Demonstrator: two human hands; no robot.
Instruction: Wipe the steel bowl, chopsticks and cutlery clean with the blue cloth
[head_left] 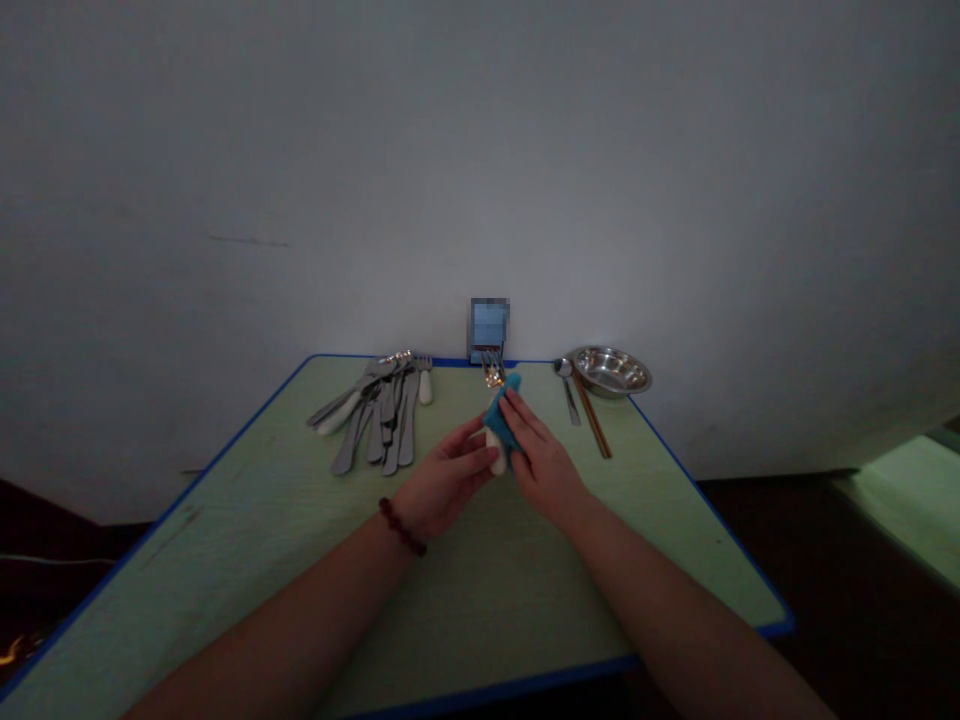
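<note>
Above the middle of the green table (pixel 247 560), my left hand (pixel 442 488) pinches the white handle of a fork (pixel 493 374) whose tines point away from me. My right hand (pixel 541 460) is closed on a blue cloth (pixel 501 410) wrapped round the fork's shaft. A beaded bracelet sits on my left wrist.
A pile of several spoons and forks (pixel 381 408) lies at the back left. At the back right stand a metal bowl (pixel 611 371), a spoon (pixel 567 388) and brown chopsticks (pixel 592 415). A small blue box (pixel 489 330) stands against the wall. The table has a blue edge.
</note>
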